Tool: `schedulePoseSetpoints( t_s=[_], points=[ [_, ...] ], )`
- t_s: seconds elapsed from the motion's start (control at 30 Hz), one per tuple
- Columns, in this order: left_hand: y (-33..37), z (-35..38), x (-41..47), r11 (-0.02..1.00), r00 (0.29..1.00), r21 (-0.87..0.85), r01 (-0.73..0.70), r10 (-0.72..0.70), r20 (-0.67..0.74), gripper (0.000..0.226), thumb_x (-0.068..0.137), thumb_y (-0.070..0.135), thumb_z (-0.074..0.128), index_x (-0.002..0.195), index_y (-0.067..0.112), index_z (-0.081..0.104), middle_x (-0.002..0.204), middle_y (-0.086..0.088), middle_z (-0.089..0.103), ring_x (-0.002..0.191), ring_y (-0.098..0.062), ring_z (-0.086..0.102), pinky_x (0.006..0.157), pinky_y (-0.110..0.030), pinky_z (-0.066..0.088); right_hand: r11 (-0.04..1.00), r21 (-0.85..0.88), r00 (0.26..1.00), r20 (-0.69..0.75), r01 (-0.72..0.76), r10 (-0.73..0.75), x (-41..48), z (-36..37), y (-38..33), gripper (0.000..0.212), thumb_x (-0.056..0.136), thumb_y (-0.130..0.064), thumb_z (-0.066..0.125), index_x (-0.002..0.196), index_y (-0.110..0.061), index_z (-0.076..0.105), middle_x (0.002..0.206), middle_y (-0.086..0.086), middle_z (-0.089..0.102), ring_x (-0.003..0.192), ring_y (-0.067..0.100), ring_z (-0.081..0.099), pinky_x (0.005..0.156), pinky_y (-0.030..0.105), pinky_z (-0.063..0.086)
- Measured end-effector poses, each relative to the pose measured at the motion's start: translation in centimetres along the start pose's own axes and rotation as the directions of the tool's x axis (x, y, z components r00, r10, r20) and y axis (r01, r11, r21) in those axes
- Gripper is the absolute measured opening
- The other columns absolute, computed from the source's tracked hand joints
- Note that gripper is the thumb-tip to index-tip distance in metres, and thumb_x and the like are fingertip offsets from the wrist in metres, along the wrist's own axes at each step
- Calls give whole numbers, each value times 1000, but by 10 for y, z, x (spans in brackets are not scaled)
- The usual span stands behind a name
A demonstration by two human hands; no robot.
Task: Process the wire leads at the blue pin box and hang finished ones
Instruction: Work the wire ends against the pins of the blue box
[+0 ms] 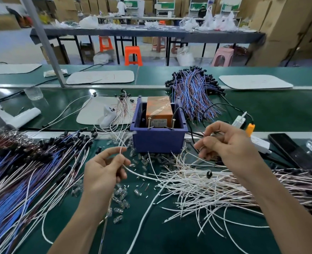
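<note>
Long grey table (148, 34), orange stool (133, 55), pink stool (222, 56), stacked cardboard boxes (287, 28), pale floor (10, 46).

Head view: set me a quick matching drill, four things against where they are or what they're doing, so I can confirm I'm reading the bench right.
Things:
1. blue pin box
2. orange block
3. black phone
4. left hand

Places or states:
A. pinching a white wire
B. lying near the right end of the bench
C. standing at the centre of the bench
D. sitting inside the box

Pairs: 1-C, 2-D, 3-B, 4-A.
</note>
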State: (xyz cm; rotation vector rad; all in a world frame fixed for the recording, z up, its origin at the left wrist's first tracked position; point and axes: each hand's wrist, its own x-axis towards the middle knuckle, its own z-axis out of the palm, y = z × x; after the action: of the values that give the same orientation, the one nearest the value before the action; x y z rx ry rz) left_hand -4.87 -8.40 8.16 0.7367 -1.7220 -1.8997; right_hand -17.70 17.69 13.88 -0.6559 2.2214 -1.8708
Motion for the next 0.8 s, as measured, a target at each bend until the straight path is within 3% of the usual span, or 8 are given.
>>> schedulePoseSetpoints(
  t_s=[0.13,0.23,0.33,0.47,0.8],
  points=[
    [8,11,7,968,988,207,-143,151,-27,24,95,16,72,81,33,81,59,-3,69,41,-12,54,39,-19,42,983,-172,992,-100,64,-82,10,-6,-8,23,88,-6,77,79,-27,77,73,3,77,62,18,73,59,24,57],
    [17,23,17,869,966,445,-219,256,-26,23,87,27,78,64,31,77,54,8,69,40,-4,57,44,-14,45,949,-309,986,-124,68,-111,17,-6,-14,24,82,-12,84,77,-34,79,67,-6,76,63,10,74,60,15,54],
    [26,31,27,759,931,595,-266,361,-44,34,84,28,78,54,36,67,54,23,66,57,4,64,54,-5,43,923,-380,983,-135,64,-124,23,-6,-18,24,78,-17,86,74,-39,78,63,-11,74,59,5,71,56,12,49],
    [29,36,39,716,915,641,-278,400,-49,37,85,28,77,51,34,64,53,24,64,59,5,63,53,-5,41,898,-438,979,-162,44,-127,29,-9,-23,21,77,-20,87,73,-39,79,63,-11,74,62,10,72,64,29,58],
    [22,39,47,711,895,646,-279,436,-93,39,88,27,76,53,37,60,53,28,62,54,7,61,47,-4,39,876,-480,983,-131,52,-131,36,-13,-20,21,77,-19,85,73,-39,78,62,-12,73,61,10,70,62,26,54]
  ],
)
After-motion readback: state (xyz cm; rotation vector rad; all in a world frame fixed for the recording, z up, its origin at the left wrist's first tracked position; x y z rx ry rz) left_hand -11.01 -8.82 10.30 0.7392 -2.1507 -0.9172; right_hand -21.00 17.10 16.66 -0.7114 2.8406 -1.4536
